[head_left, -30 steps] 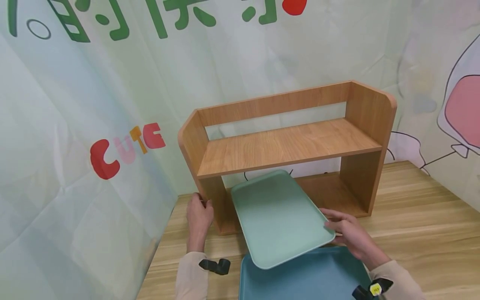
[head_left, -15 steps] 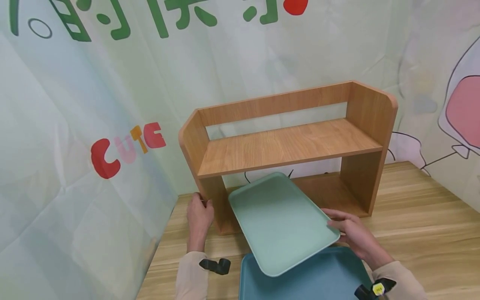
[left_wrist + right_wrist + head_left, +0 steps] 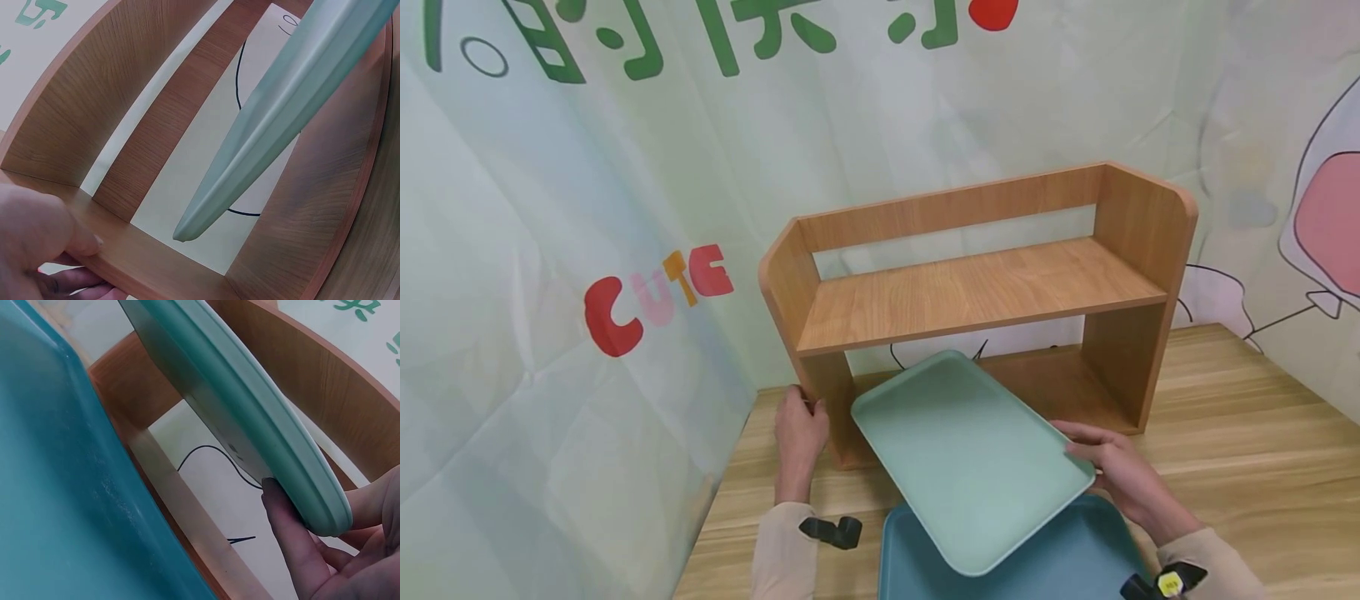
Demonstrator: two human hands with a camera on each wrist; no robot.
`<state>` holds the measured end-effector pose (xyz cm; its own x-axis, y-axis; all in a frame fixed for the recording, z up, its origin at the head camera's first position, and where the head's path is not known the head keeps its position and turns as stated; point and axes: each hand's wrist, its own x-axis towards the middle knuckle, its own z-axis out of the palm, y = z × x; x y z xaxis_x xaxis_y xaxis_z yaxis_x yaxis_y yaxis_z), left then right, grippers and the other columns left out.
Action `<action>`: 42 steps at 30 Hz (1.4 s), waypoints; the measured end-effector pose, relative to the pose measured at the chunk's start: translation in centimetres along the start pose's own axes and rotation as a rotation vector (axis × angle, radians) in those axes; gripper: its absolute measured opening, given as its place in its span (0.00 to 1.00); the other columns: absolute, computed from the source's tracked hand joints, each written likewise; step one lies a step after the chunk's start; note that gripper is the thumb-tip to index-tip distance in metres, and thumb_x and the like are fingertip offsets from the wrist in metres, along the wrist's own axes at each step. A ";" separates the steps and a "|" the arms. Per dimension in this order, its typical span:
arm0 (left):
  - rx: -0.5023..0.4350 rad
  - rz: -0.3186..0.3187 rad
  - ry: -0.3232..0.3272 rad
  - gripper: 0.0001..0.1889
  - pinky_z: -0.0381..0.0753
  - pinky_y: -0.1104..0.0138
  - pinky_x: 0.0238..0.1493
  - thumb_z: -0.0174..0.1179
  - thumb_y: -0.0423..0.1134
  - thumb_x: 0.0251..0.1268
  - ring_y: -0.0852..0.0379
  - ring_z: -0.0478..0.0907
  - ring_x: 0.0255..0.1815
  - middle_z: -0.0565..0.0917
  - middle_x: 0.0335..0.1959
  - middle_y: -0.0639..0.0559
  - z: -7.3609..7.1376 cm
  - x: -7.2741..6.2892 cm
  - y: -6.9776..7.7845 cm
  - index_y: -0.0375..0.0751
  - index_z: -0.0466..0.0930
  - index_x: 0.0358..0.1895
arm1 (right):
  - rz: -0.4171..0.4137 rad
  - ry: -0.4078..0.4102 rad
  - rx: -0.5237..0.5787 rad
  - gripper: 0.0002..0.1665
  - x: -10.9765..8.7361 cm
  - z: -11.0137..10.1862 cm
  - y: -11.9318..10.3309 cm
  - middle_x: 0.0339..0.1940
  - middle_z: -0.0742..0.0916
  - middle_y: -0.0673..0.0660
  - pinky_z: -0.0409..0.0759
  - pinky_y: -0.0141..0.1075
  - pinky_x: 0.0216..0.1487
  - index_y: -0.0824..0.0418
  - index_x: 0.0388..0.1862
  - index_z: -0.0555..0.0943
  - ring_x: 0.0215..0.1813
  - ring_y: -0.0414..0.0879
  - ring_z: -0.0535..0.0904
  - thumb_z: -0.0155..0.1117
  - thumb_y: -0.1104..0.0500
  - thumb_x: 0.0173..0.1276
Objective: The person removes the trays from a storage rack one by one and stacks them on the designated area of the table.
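A light green tray is held tilted above a blue tray, its far corner in front of the shelf's lower opening. My right hand pinches its right edge; in the right wrist view, the thumb and fingers lie on opposite faces of that tray. On the left, my left hand grips the side panel of a two-level wooden desk shelf. The left wrist view shows the thumb on the panel's edge and the other fingers curled behind it.
The shelf stands on a wood-grain table, near a printed fabric backdrop. Another backdrop side runs along the table's left edge. The blue tray lies on the table in front of the shelf.
My right hand has drawn the light green tray toward me and to the right, turning it a little, farther over the blue tray. My left hand stays on the shelf's side panel.
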<state>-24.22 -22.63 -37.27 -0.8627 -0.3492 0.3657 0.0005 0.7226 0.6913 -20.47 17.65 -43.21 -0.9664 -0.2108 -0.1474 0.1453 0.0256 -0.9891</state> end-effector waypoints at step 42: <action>-0.013 -0.009 -0.010 0.13 0.76 0.52 0.42 0.52 0.33 0.67 0.40 0.76 0.43 0.78 0.43 0.33 0.1 0.0 0.0 0.28 0.70 0.50 | 0.063 -0.066 -0.013 0.27 -0.7 -1.8 0.9 0.60 0.81 0.54 0.79 0.40 0.53 0.62 0.67 0.70 0.54 0.43 0.79 0.52 0.52 0.73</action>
<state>-24.25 -22.55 -37.32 -0.8677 -0.3499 0.3532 -0.0008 0.7114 0.7028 -20.07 19.60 -44.06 -0.9393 -0.2725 -0.2086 0.2017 0.0535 -0.9780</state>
